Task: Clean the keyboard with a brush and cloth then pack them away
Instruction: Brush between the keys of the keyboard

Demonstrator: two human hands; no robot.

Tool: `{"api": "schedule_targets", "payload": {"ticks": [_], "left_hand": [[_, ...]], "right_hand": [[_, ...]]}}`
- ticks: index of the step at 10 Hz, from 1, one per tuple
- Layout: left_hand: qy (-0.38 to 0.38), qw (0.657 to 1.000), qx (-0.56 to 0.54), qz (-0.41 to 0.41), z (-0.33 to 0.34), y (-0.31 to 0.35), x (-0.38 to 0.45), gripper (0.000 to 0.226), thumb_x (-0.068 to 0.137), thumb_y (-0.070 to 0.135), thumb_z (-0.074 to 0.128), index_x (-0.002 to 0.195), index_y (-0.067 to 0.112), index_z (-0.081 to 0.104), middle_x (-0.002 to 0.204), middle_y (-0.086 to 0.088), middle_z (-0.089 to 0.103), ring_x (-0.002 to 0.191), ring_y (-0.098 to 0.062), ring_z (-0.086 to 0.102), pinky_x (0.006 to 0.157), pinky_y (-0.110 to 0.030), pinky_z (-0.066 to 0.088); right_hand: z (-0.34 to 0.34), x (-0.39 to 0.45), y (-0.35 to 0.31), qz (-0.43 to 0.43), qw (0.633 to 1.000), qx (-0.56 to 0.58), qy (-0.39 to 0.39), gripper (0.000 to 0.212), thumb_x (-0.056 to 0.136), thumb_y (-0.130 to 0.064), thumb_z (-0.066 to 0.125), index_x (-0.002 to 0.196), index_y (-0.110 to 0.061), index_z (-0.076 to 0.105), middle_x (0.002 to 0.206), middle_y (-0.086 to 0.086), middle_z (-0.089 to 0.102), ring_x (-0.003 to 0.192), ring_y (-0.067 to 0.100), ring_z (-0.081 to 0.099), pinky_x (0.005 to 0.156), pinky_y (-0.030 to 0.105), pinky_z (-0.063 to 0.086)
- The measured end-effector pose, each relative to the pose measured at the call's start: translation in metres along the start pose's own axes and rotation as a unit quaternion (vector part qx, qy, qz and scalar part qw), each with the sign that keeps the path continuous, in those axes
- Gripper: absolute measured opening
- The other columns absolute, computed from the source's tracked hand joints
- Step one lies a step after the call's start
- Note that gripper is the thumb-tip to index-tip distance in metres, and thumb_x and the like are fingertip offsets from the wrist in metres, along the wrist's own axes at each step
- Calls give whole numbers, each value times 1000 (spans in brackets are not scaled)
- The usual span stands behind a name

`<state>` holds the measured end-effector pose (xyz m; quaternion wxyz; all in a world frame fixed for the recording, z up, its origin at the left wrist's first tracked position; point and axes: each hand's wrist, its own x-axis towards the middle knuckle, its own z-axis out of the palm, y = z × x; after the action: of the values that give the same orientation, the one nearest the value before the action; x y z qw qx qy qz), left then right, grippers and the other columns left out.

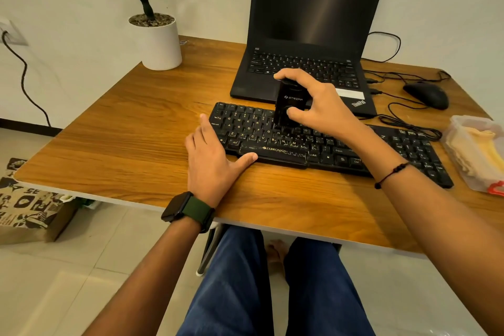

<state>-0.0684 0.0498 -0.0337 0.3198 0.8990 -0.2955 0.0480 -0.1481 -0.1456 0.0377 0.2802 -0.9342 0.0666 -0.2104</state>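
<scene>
Curling right-hand fingers (293, 113) grip the brush (287, 106) upright on the keyboard (335, 150).

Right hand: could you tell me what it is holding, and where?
The right hand grips the black brush by its upright body, thumb low, fingers on top.

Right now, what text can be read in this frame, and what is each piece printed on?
"STRIFF": black brush in the right hand.
"ZEBRONICS": keyboard spacebar.
"ThinkPad": laptop palm rest.
"Alt", "Ctrl", "Caps Lock", letters: keyboard keys.
Laptop key legends: too small to read.
</scene>
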Motion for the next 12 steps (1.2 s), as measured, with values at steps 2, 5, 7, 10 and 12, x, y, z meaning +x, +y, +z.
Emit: {"api": "schedule_targets", "payload": {"ticks": [2, 5, 7, 10, 12], "left_hand": [[-1, 1000, -3, -1, 0, 0, 0, 120, 66, 59, 69, 146, 0, 2, 146, -16, 28, 130, -31, 25, 107, -39, 27], [-2, 1000, -6, 0, -1, 1, 0, 119, 67, 59, 68, 146, 1, 2, 147, -16, 27, 131, -31, 24, 108, -39, 26], [-3, 1000, -3, -1, -1, 1, -1, 119, 68, 60, 67, 146, 1, 1, 147, -16, 26, 131, -31, 23, 108, -38, 26], [-6, 1000, -2, -3, 1, -1, 0, 119, 67, 61, 67, 146, 1, 1, 147, -16, 26, 132, -31, 23, 108, -39, 26], [-5, 1000, -3, 1, 0, -1, 0, 119, 67, 60, 68, 146, 0, 2, 146, -17, 27, 131, -33, 24, 108, -40, 26]], "right_hand": [[-3, -14, -9, 3, 1000, 17, -22, 59, 78, -3, 62, 127, -33, 45, 111, 2, 59, 90, 28, 62, 71, 44, 55], [-11, -10, -10, 9, 999, 48, -10, 59, 80, -3, 62, 127, -34, 44, 119, -8, 51, 102, 17, 59, 80, 24, 56], [-7, 10, 4, 8, 997, -39, 59, 60, 78, -6, 59, 131, -28, 43, 117, -7, 54, 92, 19, 60, 80, 41, 54], [-4, -6, -4, 0, 1000, 8, -4, 59, 78, -6, 60, 128, -33, 44, 113, -2, 57, 86, 30, 63, 73, 44, 55], [-7, -15, -13, 9, 997, 54, -46, 61, 79, -2, 62, 123, -40, 42, 114, -12, 50, 101, 20, 59, 77, 38, 56]]}}
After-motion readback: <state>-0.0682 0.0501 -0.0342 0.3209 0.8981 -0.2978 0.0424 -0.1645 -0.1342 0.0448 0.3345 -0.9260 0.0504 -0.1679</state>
